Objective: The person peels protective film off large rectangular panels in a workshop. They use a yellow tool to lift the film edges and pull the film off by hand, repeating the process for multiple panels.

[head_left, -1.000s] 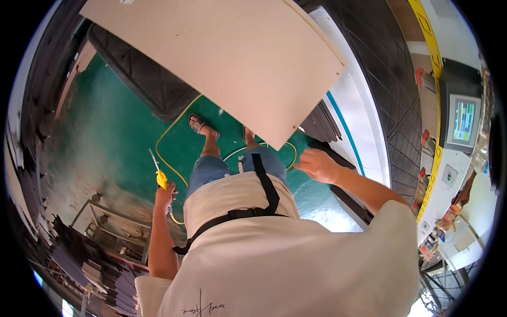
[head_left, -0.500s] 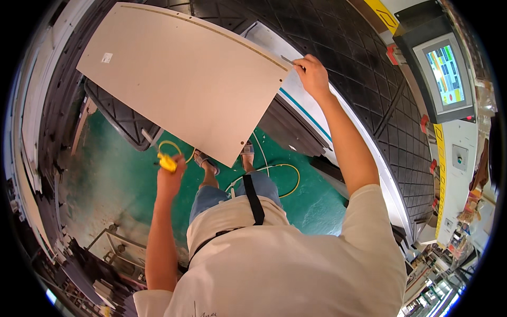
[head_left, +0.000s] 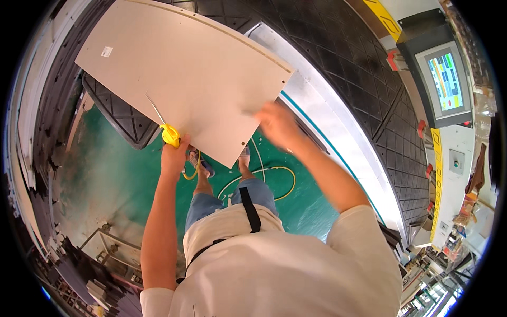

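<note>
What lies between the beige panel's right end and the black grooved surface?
A silvery metal strip, seen in the head view between panel and black surface.

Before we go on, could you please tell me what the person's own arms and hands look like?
Both arms are bare below short, loose, cream sleeves that match the plain-looking shirt. The left hand wears no glove; the right hand looks ungloved too, but it is blurred, so finer details cannot be told.
</note>
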Available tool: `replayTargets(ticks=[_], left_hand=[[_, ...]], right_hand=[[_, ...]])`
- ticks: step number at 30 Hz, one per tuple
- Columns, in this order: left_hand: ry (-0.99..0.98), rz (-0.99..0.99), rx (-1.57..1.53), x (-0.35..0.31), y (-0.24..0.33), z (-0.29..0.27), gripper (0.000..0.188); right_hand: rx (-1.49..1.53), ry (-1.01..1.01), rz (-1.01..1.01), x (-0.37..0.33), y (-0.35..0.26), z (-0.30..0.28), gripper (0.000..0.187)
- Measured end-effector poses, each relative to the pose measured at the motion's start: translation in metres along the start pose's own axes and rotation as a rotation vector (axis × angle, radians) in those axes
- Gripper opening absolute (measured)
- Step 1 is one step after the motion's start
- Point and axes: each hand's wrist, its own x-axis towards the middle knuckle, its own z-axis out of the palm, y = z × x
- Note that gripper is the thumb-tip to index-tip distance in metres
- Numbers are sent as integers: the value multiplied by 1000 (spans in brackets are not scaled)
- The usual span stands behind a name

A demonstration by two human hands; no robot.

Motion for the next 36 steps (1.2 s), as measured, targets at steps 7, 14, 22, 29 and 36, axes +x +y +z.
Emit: replayTargets(ticks=[7,14,22,29,36], left_hand=[[19,44,133,-3,12,2,36],[1,-9,45,-1,6,-6,37],[-67,-6,120,8,7,-13,38],[-120,42,70,7,0,-19,36],[35,426,866,-17,-31,-135,33]], right_hand=[[-201,442,193,57,142,-63,6],[-101,274,163,70,136,-77,5],[-144,240,4,34,75,-34,5],[26,-17,-23,-104,-124,99,14],[343,273,534,-132,-162,97,9]])
